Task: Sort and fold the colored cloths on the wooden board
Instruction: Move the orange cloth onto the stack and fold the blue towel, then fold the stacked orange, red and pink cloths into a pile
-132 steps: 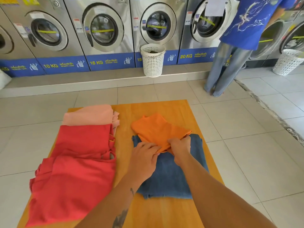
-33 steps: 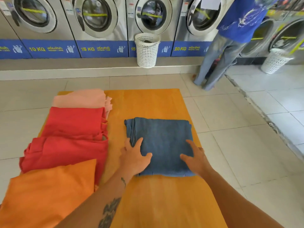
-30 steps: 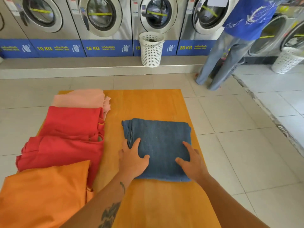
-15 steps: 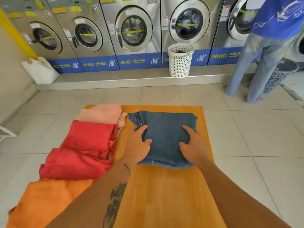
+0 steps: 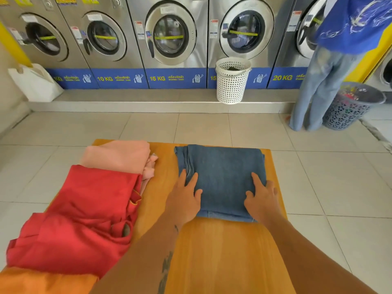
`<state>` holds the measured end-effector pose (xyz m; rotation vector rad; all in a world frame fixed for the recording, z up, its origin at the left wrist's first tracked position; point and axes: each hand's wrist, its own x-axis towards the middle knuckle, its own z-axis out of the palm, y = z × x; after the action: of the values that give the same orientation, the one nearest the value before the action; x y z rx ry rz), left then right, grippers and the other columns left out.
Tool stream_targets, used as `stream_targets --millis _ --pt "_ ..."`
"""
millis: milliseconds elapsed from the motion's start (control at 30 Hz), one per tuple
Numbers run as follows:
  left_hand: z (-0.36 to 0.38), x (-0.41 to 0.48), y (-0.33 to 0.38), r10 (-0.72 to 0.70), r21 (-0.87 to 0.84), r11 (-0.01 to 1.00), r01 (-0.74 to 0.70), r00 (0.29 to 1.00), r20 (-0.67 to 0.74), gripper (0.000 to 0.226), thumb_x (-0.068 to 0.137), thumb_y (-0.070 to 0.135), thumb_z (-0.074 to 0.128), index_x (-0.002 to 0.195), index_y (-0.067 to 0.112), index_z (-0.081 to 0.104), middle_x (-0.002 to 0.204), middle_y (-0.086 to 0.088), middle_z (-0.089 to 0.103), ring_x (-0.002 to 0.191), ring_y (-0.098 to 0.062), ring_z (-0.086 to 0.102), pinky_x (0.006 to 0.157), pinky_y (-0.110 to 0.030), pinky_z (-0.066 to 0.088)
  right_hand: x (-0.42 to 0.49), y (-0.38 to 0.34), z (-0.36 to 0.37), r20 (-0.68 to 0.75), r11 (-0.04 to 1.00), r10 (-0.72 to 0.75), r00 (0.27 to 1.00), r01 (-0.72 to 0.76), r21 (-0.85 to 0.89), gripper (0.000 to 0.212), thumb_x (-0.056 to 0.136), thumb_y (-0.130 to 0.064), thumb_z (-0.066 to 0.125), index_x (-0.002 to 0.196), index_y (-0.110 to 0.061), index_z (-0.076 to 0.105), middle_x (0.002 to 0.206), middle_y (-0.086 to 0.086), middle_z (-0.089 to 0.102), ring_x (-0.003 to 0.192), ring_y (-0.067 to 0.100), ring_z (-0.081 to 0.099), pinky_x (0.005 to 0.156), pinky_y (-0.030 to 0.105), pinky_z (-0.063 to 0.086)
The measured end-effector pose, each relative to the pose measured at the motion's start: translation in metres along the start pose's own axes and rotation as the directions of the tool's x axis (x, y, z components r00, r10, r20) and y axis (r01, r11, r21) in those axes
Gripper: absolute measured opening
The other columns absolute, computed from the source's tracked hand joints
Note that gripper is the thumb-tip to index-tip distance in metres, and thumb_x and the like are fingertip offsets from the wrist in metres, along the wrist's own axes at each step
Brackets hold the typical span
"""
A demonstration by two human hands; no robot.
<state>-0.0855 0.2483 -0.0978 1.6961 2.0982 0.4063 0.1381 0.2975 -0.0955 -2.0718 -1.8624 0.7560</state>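
A folded blue denim cloth (image 5: 222,175) lies at the far right end of the wooden board (image 5: 212,251). My left hand (image 5: 184,198) rests flat on its near left corner, fingers spread. My right hand (image 5: 262,198) presses flat on its near right corner. Down the board's left side lie a pale pink cloth (image 5: 118,158), red cloths (image 5: 84,219) and an orange cloth (image 5: 42,281) at the near left corner. Neither hand grips anything.
The board lies on a tiled floor (image 5: 328,187). Washing machines (image 5: 169,39) line the far wall. A white basket (image 5: 232,81) stands on the step. A person in a blue shirt (image 5: 331,60) stands at the right beside a grey basket (image 5: 352,107). A white bag (image 5: 36,83) leans at left.
The orange cloth went from on top of the denim to the near left of the board. Both hands have slid the folded denim cloth away from me to the board's far end.
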Motion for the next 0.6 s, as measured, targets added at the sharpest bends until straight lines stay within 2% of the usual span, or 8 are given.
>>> stream_targets --millis 100,200,300,367,433,500,567,600 --pt "-0.006 -0.003 0.010 -0.048 0.128 0.991 0.041 0.997 0.053 0.059 0.102 0.045 0.029 0.156 0.033 0.008 0.164 -0.004 -0.006 0.147 -0.029 0.017 0.106 -0.042 0.041 -0.006 -0.001 -0.001 0.038 0.999 0.015 0.999 -0.014 -0.048 0.065 0.098 -0.029 0.041 0.156 -0.030 0.013 0.147 0.013 0.029 0.130 0.032 0.033 0.107 0.046 0.040" --pt "-0.020 -0.017 0.019 -0.097 0.175 0.982 0.077 0.989 0.108 0.058 0.102 0.041 0.031 0.156 0.030 0.011 0.164 -0.009 -0.004 0.145 -0.032 0.020 0.108 -0.046 0.038 -0.014 -0.007 -0.007 0.073 0.976 0.056 0.996 -0.040 -0.214 0.066 0.099 -0.037 0.038 0.157 -0.033 0.007 0.150 0.015 0.029 0.130 0.034 0.035 0.108 0.047 0.037" --pt "-0.041 -0.045 0.013 -0.058 -0.017 0.998 0.061 0.992 0.113 0.053 0.099 0.032 0.043 0.150 0.024 0.032 0.162 -0.004 0.014 0.143 -0.027 0.027 0.112 -0.041 0.033 -0.029 -0.020 -0.020 0.043 0.895 0.064 0.997 -0.038 -0.445 0.063 0.095 -0.044 0.042 0.153 -0.035 0.017 0.149 0.015 0.027 0.131 0.035 0.034 0.105 0.048 0.036" --pt "-0.060 -0.070 0.002 -0.043 -0.169 0.984 0.052 0.997 0.058 0.047 0.096 0.023 0.048 0.143 0.022 0.044 0.152 0.000 0.033 0.136 -0.020 0.037 0.110 -0.031 0.033 -0.045 -0.031 -0.025 -0.011 0.867 -0.029 1.000 0.020 -0.498 0.061 0.090 -0.041 0.049 0.148 -0.031 0.030 0.147 0.016 0.028 0.131 0.036 0.033 0.105 0.048 0.034" --pt "-0.079 -0.098 -0.014 -0.065 -0.261 0.964 0.055 0.997 -0.033 0.043 0.092 0.015 0.050 0.134 0.021 0.054 0.139 0.001 0.049 0.125 -0.016 0.049 0.106 -0.025 0.035 -0.066 -0.043 -0.025 -0.024 0.898 -0.100 0.995 0.080 -0.432 0.061 0.086 -0.032 0.054 0.144 -0.029 0.037 0.149 0.016 0.027 0.134 0.038 0.030 0.108 0.050 0.030" --pt "-0.096 -0.127 -0.035 -0.133 -0.389 0.918 0.081 0.985 -0.107 0.039 0.090 0.008 0.051 0.125 0.020 0.062 0.125 0.002 0.058 0.108 -0.011 0.058 0.099 -0.026 0.044 -0.089 -0.058 -0.018 0.010 0.947 -0.158 0.987 0.155 -0.280 0.059 0.085 -0.025 0.057 0.142 -0.028 0.042 0.150 0.014 0.030 0.135 0.037 0.031 0.109 0.053 0.029" --pt "-0.112 -0.154 -0.063 -0.211 -0.489 0.866 0.110 0.965 -0.157 0.036 0.090 0.004 0.051 0.118 0.019 0.066 0.115 0.005 0.063 0.098 -0.006 0.061 0.092 -0.021 0.049 -0.113 -0.072 -0.004 0.084 0.965 -0.215 0.973 0.225 -0.137 0.054 0.086 -0.021 0.060 0.139 -0.027 0.047 0.144 0.010 0.037 0.128 0.035 0.040 0.105 0.054 0.038" --pt "-0.119 -0.166 -0.079 -0.257 -0.522 0.844 0.126 0.948 -0.186 0.035 0.089 0.002 0.051 0.116 0.019 0.067 0.112 0.004 0.066 0.098 -0.006 0.062 0.093 -0.022 0.049 -0.126 -0.079 0.004 0.132 0.966 -0.241 0.962 0.251 -0.067 0.053 0.086 -0.018 0.060 0.137 -0.026 0.049 0.141 0.010 0.040 0.122 0.033 0.045 0.100 0.052 0.043"
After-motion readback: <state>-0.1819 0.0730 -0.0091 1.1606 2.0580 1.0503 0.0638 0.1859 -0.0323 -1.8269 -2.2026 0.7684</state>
